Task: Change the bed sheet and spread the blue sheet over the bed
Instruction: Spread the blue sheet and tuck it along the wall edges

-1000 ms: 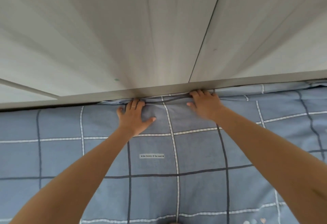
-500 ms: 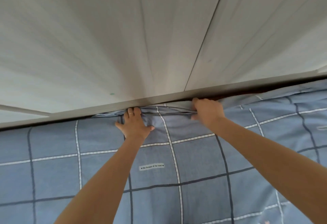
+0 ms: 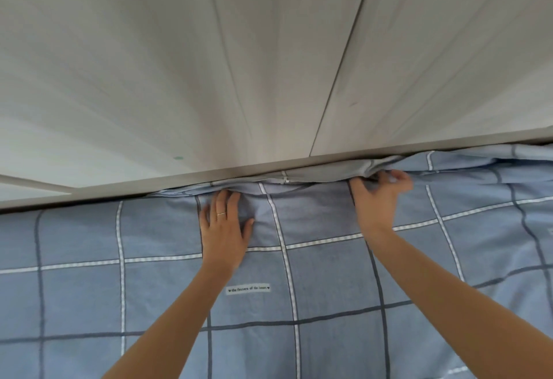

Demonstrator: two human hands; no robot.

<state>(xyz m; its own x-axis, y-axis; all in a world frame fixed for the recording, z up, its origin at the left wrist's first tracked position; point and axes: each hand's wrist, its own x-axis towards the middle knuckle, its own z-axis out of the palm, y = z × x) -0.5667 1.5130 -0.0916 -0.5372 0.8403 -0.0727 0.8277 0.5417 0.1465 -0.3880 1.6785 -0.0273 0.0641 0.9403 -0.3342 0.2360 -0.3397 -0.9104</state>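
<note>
the blue sheet (image 3: 329, 274) covers the bed, its far edge bunched against the pale wooden panel (image 3: 269, 64). the left hand (image 3: 224, 229), ring on one finger, presses flat on it; the right hand (image 3: 378, 202) pinches the bunched edge.

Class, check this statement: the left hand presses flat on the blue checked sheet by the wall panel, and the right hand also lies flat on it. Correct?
Not quite. The head view shows the right hand curled round a bunched fold of the blue checked sheet by the wall panel. The left hand does press flat.
</note>
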